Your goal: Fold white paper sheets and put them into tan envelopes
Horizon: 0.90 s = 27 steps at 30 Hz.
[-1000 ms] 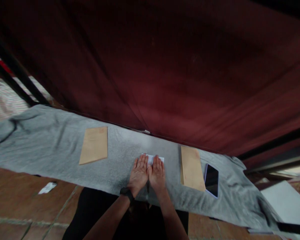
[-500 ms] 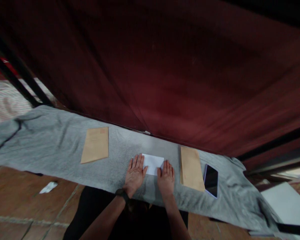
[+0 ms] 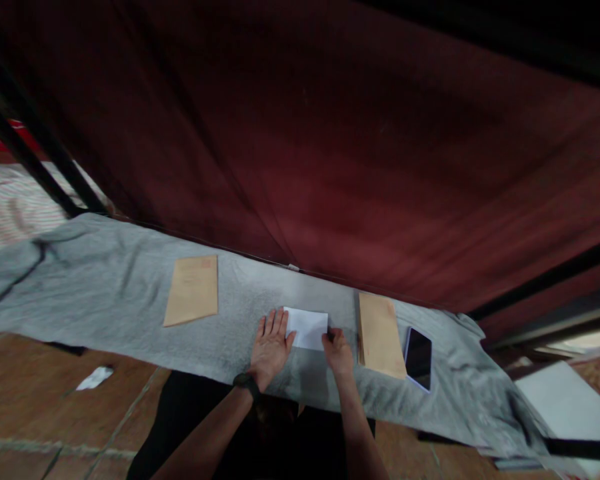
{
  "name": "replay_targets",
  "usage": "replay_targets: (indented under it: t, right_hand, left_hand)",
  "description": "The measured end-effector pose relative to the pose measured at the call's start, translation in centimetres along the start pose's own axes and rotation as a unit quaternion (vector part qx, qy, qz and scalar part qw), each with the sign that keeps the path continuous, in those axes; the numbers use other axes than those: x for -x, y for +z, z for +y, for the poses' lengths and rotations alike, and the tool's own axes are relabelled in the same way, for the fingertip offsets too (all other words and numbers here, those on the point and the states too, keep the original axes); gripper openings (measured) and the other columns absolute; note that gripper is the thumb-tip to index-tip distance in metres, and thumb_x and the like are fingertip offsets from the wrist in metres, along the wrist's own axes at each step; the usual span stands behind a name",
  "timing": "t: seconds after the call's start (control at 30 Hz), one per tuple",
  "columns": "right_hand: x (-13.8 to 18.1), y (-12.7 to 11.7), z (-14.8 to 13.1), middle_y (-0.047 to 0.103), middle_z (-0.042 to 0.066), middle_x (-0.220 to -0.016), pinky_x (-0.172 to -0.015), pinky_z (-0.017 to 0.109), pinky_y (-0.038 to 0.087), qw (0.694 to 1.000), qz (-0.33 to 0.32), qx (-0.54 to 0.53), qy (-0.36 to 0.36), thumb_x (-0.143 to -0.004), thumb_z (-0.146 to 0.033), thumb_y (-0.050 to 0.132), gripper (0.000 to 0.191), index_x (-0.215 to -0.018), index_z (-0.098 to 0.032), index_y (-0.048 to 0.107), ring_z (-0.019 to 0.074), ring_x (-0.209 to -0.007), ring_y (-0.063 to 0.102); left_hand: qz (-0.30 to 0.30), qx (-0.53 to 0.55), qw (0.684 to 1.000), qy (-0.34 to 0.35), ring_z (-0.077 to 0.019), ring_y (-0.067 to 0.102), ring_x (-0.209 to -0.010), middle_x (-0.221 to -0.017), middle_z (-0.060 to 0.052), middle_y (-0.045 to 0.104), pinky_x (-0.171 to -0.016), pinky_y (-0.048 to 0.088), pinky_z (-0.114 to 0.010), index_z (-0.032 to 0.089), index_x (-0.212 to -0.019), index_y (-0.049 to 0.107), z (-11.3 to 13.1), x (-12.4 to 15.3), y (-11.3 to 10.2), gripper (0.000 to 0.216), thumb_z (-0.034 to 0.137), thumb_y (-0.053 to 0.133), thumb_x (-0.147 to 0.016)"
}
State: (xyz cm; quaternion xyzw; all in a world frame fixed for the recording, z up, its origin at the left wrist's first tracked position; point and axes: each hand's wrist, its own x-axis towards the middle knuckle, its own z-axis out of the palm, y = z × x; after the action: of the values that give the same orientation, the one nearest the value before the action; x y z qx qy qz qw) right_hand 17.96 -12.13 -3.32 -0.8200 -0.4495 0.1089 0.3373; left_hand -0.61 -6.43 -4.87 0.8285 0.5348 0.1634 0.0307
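A small folded white paper (image 3: 307,327) lies on a grey cloth (image 3: 105,287) spread over a long surface. My left hand (image 3: 270,347) rests flat beside the paper's left edge, fingers stretched out and touching it. A dark band sits on that wrist. At the paper's right lower corner my right hand (image 3: 339,351) has its fingers curled in a pinch on the paper's edge.
One brown envelope (image 3: 193,290) lies to the left and a stack of brown envelopes (image 3: 380,325) to the right, with a dark phone (image 3: 418,349) beside it. A dark red curtain (image 3: 330,147) hangs behind. A white scrap (image 3: 95,377) lies on the tiled floor.
My hands lay together flat on the paper, then slid apart to its sides. My right hand has now curled from flat into a pinch at the paper's right corner.
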Motion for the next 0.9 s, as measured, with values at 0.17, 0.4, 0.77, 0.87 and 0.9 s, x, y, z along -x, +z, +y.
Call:
replay_targets:
  t: [0.17, 0.4, 0.77, 0.87, 0.9]
  right_hand:
    - [-0.2, -0.6, 0.4, 0.074, 0.002, -0.071, -0.06, 0.025, 0.05, 0.998, -0.03, -0.058, -0.019, -0.086, -0.037, 0.052, 0.026, -0.074, -0.023, 0.07, 0.0202, -0.069, 0.072]
    - [0.1, -2.2, -2.0, 0.073, 0.002, -0.071, -0.058, 0.026, 0.054, 0.988, -0.021, -0.15, -0.029, -0.093, -0.044, 0.048, 0.032, -0.087, -0.02, 0.069, 0.0191, -0.064, 0.07]
    - [1.4, -4.7, -8.3, 0.074, 0.009, -0.114, -0.095, 0.031, 0.054, 0.963, -0.063, -0.208, -0.162, -0.103, -0.039, 0.037, 0.038, -0.112, -0.021, 0.069, 0.0202, -0.108, 0.069]
    - [2.0, -3.1, -6.3, 0.073, 0.009, -0.118, -0.099, 0.032, 0.052, 0.974, -0.029, -0.175, -0.139, -0.102, -0.033, 0.038, 0.034, -0.114, -0.021, 0.068, 0.02, -0.112, 0.068]
    - [2.3, -2.4, -5.4, 0.072, 0.009, -0.119, -0.099, 0.032, 0.052, 0.977, -0.03, -0.156, -0.139, -0.101, -0.031, 0.039, 0.033, -0.114, -0.021, 0.068, 0.0201, -0.113, 0.067]
  left_hand:
    - [0.01, 0.012, 1.0, 0.004, -0.0309, 0.03, -0.152, -0.161, -0.013, 0.039, -0.124, 0.022, -0.054, 0.014, -0.156, 0.04, -0.2, -0.1, -0.2, 0.06, 0.043, 0.034, -0.103]
    - [0.036, 0.114, 0.99, 0.075, -0.0291, 0.033, -0.151, -0.163, -0.016, 0.036, -0.123, 0.03, -0.05, 0.014, -0.156, 0.037, 1.1, 1.2, -1.7, 0.065, 0.045, 0.046, -0.099]
    - [0.041, 0.58, 0.792, -0.189, -0.0271, 0.072, -0.1, -0.11, -0.016, 0.075, -0.088, 0.059, -0.043, 0.014, -0.116, 0.069, 5.9, -0.6, -2.8, 0.066, 0.063, 0.029, -0.1]
    - [0.027, 0.686, 0.668, -0.288, -0.0279, 0.074, -0.09, -0.102, -0.016, 0.075, -0.079, 0.061, -0.044, 0.012, -0.109, 0.067, 5.3, 0.4, -2.3, 0.067, 0.071, 0.039, -0.095]
    - [0.013, 0.723, 0.613, -0.32, -0.0276, 0.074, -0.089, -0.099, -0.015, 0.076, -0.079, 0.061, -0.045, 0.014, -0.105, 0.067, 5.2, 0.8, -2.2, 0.06, 0.069, 0.047, -0.092]
